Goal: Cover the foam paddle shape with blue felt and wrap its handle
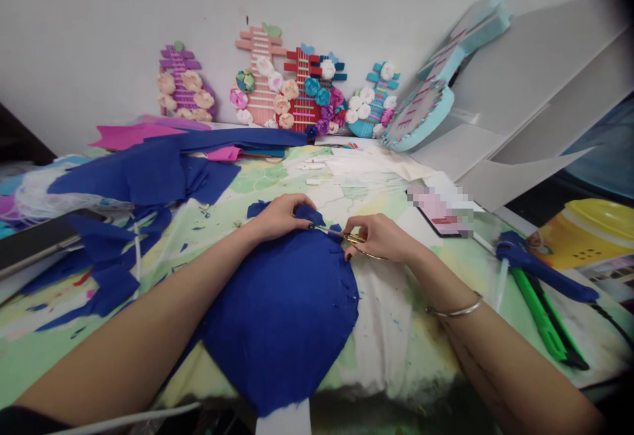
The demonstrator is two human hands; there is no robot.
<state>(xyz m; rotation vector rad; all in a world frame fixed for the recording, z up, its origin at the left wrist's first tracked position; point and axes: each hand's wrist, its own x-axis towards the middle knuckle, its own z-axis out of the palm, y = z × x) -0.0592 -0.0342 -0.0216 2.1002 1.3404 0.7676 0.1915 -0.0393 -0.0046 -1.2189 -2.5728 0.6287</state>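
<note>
A rounded board shape covered in dark blue sheet material point(282, 309) lies at the table's front edge; I cannot tell whether the covering is paper or cloth. A white strip point(286, 420) sticks out from under its near end. My left hand point(283, 216) is closed on the far edge of the blue sheet, its thumb beside the scissor tips. My right hand point(379, 235) grips gold-handled scissors point(354, 238), fingers partly in the handles. The blades point left at the blue edge. Short cuts show along the sheet's right rim. Its underside is hidden.
Decorated instrument-shaped crafts point(300, 95) lean on the wall. Blue sheets point(148, 171) and scraps point(111, 276) lie left. On the right are a phone point(436, 214), a blue glue gun point(539, 267), a green-handled cutter point(539, 316) and a yellow container point(589, 234).
</note>
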